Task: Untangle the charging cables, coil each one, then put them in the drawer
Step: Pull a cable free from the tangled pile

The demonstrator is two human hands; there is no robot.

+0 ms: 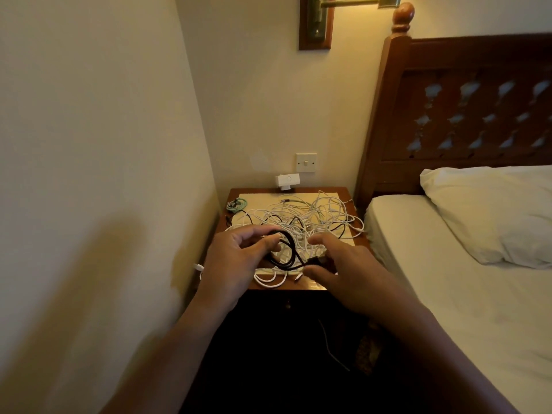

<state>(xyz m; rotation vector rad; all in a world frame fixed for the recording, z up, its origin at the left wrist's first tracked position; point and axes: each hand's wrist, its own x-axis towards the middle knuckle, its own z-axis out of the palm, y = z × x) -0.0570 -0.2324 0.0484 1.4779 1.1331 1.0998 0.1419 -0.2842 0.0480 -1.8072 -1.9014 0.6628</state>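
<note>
Though partly looped, not free: black cable (286, 253) held above the near edge of the counter (316, 284), far run trailing back into the tangle of white cables (316, 215) on the mat (257, 198). Left hand (236, 264) pinching the loops between thumb and fingertips. Right hand (343, 273) pinching the dark plug end, other fingers loosely spread.

Judged light, limp and thin-jacketed; no shape kept unless gripped, so loops likely to spring apart if released. Best taken at the plug or just behind it, never hauled by the middle; pulling likely to tighten knots and drag the whole pile. Smooth white jackets judged slippery against one another.

Green cable (236, 204) bunched apart at the far left corner. One white end (198, 268) hanging over the left edge.

Small polished wooden top, little spare room for laying coils. White adapter (285, 180) at the back, under a wall switch (306, 162). Bed (448, 279) with pillow (493, 210) close on the right, wall close on the left, lamp (352, 3) overhead, light dim. Drawer below lost in shadow; open or closed not determinable.
</note>
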